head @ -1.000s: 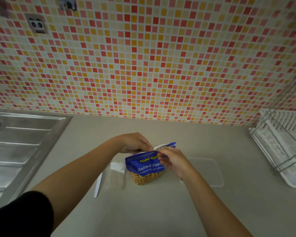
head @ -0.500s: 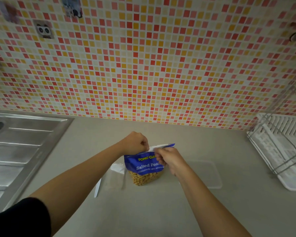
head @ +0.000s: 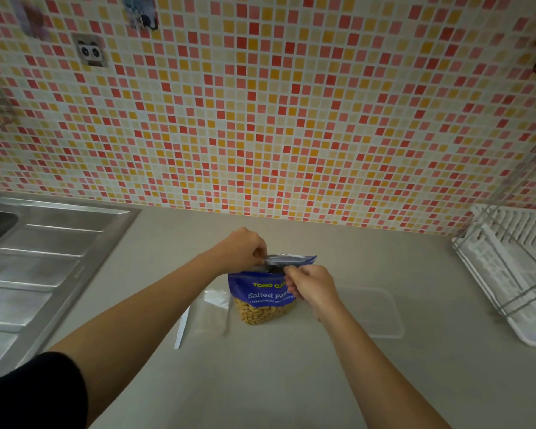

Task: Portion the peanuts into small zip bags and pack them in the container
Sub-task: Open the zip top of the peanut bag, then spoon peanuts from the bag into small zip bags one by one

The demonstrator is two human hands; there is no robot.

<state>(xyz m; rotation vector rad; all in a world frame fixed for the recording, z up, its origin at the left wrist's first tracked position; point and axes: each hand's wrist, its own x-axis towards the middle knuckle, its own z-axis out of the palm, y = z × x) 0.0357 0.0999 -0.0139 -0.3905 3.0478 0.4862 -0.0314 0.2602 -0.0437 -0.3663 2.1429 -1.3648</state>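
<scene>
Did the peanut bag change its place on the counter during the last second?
No. The peanut bag stays equally far right of the white utensil; only its mouth is pulled wider open.

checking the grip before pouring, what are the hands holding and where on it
Both hold the blue salted peanut bag at its opened top: left hand pinches the far lip, right hand the near lip.

The pale beige desk (head: 260,382) carries a blue peanut bag (head: 260,300) standing upright, with flat clear zip bags (head: 209,317) just left of it and a slim white strip (head: 182,326) beside those. A shallow clear container (head: 375,314) lies right of the bag. A white dish rack (head: 532,332) sits at the right edge, and a steel sink (head: 44,258) is set into the left end.
</scene>
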